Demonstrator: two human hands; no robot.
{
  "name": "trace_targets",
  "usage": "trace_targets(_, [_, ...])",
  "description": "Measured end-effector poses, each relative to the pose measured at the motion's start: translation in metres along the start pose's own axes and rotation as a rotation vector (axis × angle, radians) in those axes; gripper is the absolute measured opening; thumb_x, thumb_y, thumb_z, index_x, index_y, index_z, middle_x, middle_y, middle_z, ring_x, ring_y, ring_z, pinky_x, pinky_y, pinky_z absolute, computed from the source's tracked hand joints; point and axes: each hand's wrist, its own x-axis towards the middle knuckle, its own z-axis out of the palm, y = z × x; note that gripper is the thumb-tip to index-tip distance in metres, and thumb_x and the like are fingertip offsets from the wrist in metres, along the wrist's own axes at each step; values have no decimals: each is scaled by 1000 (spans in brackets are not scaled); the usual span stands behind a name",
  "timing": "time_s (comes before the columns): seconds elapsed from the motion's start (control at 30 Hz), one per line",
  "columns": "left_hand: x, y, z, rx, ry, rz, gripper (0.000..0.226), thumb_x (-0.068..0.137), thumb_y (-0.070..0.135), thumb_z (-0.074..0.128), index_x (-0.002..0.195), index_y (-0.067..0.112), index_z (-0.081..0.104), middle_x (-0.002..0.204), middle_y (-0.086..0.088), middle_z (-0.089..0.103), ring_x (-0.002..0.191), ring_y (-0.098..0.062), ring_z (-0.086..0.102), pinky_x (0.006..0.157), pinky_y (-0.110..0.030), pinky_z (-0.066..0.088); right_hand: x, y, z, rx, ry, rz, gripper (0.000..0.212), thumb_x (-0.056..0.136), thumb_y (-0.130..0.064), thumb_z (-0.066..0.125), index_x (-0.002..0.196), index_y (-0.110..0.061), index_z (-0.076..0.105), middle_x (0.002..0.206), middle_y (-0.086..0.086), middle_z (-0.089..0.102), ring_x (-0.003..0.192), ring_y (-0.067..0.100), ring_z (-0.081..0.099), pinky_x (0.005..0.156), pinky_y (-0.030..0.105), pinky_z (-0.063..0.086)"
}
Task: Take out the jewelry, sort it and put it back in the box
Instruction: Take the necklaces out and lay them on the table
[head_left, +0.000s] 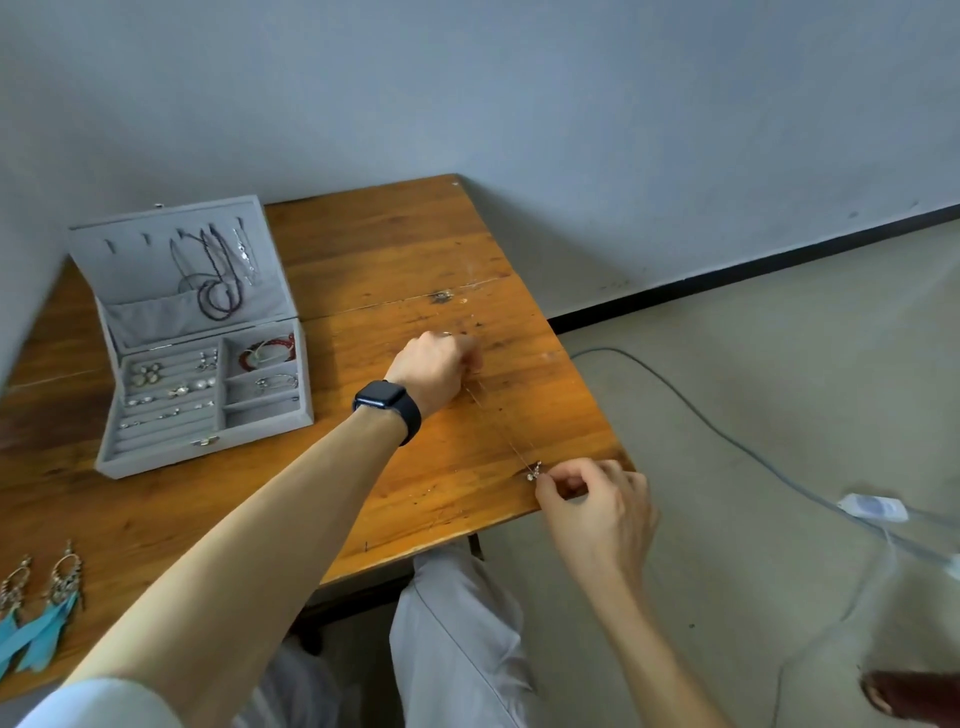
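While the thin necklace chain (501, 426) lies stretched across the right part of the worktop (395, 249), both hands hold it, one at each end.

Near left: a pair of blue feather earrings (39, 613) lies on the worktop, well apart from the chain.

Near right, at the worktop's corner: right hand (597, 499). Thumb and forefinger are pressed together on the chain's near end, just beside the small silver pendant (535, 470); the other fingers are curled loosely. The pendant rests on the wood.

Chain's long axis: runs from the pendant away and leftward, near-right to far-left, nearly straight, to the left hand.

Farther in: left hand (439, 364), dark watch (387, 408) on the wrist. Fingers are bunched together at the far end of the chain; the tips are hidden behind the hand, so the exact pinch cannot be told, but the chain leads straight into them.

Far left: grey jewelry box (208, 447), lid up. Necklaces (218, 270) hang inside the lid; small earrings sit in the left rows, a red bracelet (267, 351) in the far right compartment.

Judgement: the chain is being laid out straight for sorting. The box lies left of both hands; the left hand is nearer to it, so a return trip would likely lead with that end.
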Motion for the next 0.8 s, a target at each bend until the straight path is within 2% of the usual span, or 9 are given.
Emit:
trace_targets(0.1, [3,-3,-1,-46,19,-16,24,95,7,57,104,24,70,109,-6,69,94,-30,64,80,-43,57,-1,3,4,25,16,-10,9,75,-33,80,77,-35,72,88,-13,66,96,18,46,79,36,33])
trace_targets(0.2, [4,-5,-3,-50,33,-40,22,94,10,59,106,24,72,111,-5,69,98,-30,65,83,-43,57,-6,6,7,37,58,-102,12,77,-29,81,81,-36,72,95,-11,65,99,20,48,80,40,38])
trace_targets(0.33, [2,-3,-4,7,46,-57,18,95,19,59,107,25,72,113,-4,70,98,-30,65,82,-43,57,-16,16,12,3,75,-209,7,86,-33,69,93,-36,69,107,-13,61,107,18,49,83,40,38])
trace_targets(0.47, [-2,0,-4,5,60,-66,20,98,25,54,112,25,69,116,-6,70,98,-30,65,81,-43,58,-32,29,14,-54,69,-322,16,88,-40,62,103,-36,66,119,-15,58,115,14,49,87,36,36])
trace_targets(0.57, [-9,1,-4,-10,118,-75,27,100,23,48,119,23,67,115,-8,68,98,-34,64,79,-43,57,-36,37,10,-27,33,-342,28,90,-43,59,115,-33,63,124,-14,58,116,13,50,89,33,35])
trace_targets(0.7, [-36,7,9,66,209,60,32,101,25,47,126,20,66,120,-7,67,108,-32,59,82,-41,54,-32,42,4,-10,37,-396,34,89,-37,61,122,-30,63,127,-11,58,117,17,52,85,35,39])
trace_targets(0.8, [-52,13,26,149,163,94,39,103,34,42,134,21,62,135,0,62,118,-27,54,94,-41,45,-30,39,4,-54,8,-466,39,91,-37,59,129,-31,62,136,-9,56,124,20,51,89,40,39])
